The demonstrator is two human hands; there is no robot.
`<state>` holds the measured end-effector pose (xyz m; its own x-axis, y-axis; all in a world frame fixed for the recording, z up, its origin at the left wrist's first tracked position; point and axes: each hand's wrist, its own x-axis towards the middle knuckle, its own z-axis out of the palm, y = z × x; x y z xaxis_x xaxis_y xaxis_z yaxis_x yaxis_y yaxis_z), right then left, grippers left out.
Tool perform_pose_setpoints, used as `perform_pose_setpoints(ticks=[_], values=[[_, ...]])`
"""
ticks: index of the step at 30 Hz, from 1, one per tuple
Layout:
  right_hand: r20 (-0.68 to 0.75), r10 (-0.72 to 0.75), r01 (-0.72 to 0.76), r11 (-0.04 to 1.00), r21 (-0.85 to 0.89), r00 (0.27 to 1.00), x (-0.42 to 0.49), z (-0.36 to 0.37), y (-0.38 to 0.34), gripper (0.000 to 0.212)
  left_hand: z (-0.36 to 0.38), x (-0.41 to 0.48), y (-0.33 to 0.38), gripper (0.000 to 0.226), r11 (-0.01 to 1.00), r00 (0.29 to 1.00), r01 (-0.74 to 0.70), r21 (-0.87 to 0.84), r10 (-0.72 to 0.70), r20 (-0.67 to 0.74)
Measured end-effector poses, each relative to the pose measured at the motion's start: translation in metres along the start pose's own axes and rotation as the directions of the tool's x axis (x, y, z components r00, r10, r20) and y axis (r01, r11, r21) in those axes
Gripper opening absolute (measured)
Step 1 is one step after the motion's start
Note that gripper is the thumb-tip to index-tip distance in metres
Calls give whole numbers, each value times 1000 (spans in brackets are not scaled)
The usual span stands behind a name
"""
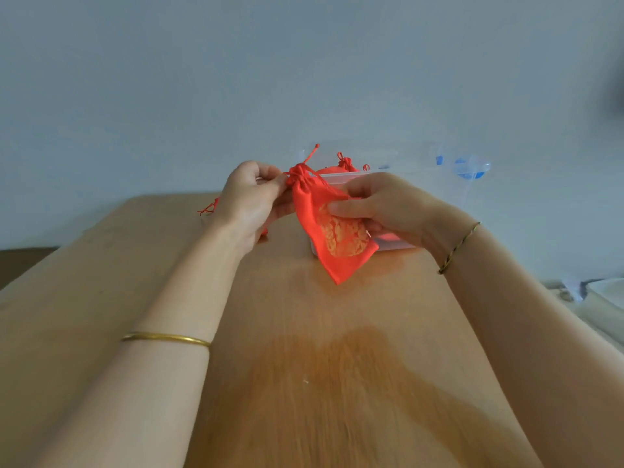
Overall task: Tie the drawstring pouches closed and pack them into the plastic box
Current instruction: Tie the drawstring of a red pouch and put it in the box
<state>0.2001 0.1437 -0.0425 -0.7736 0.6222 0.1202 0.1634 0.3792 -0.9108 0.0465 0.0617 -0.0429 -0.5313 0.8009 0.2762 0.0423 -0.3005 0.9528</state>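
A red drawstring pouch [337, 238] with a gold pattern hangs above the wooden table [304, 366], its mouth gathered tight. My left hand [253, 197] pinches the gathered neck and cord at its top. My right hand [381, 207] grips the pouch's body, thumb across the front. One cord end sticks up above the neck. Behind the pouch stands the clear plastic box [398, 179], holding at least one tied red pouch [344, 165]. Another red pouch [211, 207] lies on the table, mostly hidden behind my left hand.
The box's clear lid with blue clips [469, 170] leans against the wall behind the box. White containers [604, 305] sit off the table's right edge. The table's left edge runs diagonally at the left.
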Motion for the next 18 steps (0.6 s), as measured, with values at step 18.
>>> perform_pose_setpoints(ticks=[18], values=[[-450,-209,-195,689,-698,868,89,-23,-57,14,-65,70,-49,20,898,953,151,414,-20,-303]])
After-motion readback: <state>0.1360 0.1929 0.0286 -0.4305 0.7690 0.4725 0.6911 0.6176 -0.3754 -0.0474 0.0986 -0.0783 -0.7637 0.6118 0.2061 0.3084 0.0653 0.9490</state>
